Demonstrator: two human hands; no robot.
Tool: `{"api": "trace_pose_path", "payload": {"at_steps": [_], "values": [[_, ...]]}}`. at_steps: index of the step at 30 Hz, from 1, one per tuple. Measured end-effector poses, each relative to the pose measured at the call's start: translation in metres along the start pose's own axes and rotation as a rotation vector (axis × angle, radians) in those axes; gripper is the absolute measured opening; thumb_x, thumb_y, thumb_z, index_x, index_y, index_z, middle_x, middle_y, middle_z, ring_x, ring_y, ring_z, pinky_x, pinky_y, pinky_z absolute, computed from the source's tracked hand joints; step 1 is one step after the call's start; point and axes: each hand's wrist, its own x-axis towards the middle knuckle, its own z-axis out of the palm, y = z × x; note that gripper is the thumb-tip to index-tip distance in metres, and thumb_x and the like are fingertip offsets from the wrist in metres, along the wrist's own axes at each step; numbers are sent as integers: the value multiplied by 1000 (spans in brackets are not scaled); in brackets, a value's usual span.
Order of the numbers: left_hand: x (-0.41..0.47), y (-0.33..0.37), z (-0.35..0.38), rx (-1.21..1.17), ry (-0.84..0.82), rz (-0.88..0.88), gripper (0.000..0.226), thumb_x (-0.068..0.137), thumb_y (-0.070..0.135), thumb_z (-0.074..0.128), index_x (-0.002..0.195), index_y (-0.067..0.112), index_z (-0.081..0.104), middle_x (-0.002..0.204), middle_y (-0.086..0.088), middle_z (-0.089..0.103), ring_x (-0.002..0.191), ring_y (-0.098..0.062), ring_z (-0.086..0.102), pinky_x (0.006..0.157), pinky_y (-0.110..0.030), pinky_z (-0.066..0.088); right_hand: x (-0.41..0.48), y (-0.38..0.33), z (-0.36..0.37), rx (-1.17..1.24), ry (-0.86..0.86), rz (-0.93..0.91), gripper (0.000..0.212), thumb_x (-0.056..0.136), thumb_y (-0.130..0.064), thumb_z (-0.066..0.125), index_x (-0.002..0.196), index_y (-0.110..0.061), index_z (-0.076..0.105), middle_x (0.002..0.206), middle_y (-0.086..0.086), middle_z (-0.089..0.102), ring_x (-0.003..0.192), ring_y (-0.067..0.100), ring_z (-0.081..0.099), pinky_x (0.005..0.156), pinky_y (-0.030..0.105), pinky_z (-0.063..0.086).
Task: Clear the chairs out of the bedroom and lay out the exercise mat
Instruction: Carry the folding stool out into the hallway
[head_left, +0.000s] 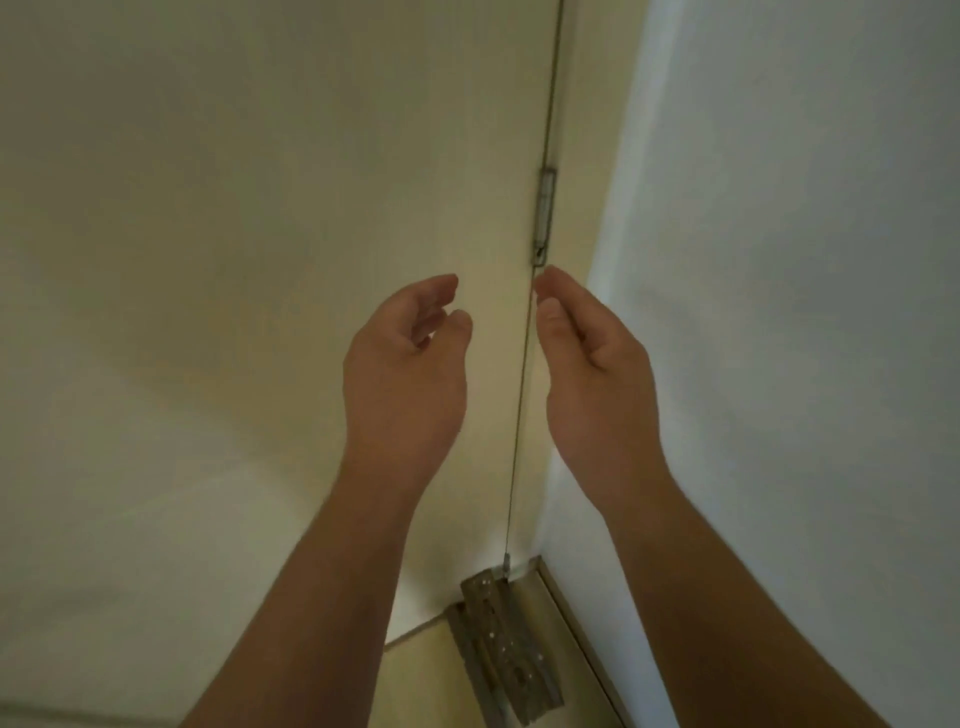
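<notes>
No chair and no exercise mat is in view. My left hand (408, 364) and my right hand (592, 364) are raised side by side in front of a cream door (234, 234), a small gap between them. Both hands are cupped with the fingers loosely curled and hold nothing. The right hand's fingertips lie close to the door's hinge edge.
The cream door fills the left and centre. Its hinge (545, 213) sits on the right edge, beside a white wall (805, 260) that forms a corner. At the bottom a perforated metal bracket (501, 644) lies on the floor by the door's foot.
</notes>
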Motion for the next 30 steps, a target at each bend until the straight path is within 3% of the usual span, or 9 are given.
{"api": "trace_pose_path", "payload": {"at_steps": [5,9,20,25,30], "values": [[-13,56,23,-112,-88,123,31,94,15,62,123,24,68,115,19,69,106,8,62,101,-22,48,-9,-37,-44,-61,161,-88,41,106,-33,43,146,-27,48,143,-18,53,128,-11,44,107,6,33],[-34,93,46,-213,-158,185,32,92,13,62,122,24,68,115,18,70,108,3,63,101,-30,50,-23,-59,-86,-76,297,-121,41,105,-34,44,146,-27,49,143,-18,54,129,-9,46,111,15,36],[-119,182,112,-373,-331,288,33,92,7,64,120,22,69,113,15,72,107,1,65,98,-23,49,-88,-104,-206,-46,463,-172,41,104,-35,45,144,-30,51,139,-23,55,124,-17,45,100,0,33],[-151,193,129,-452,-387,295,32,93,8,63,120,23,69,113,15,72,106,0,66,98,-23,51,-109,-112,-234,-33,551,-199,40,104,-33,46,144,-30,51,139,-23,55,125,-16,46,107,9,35],[-169,201,143,-523,-524,286,32,93,10,62,121,24,69,113,16,71,106,1,66,97,-21,50,-135,-121,-252,-104,674,-203,41,105,-32,45,145,-29,49,141,-23,54,126,-16,46,107,8,35]]}}
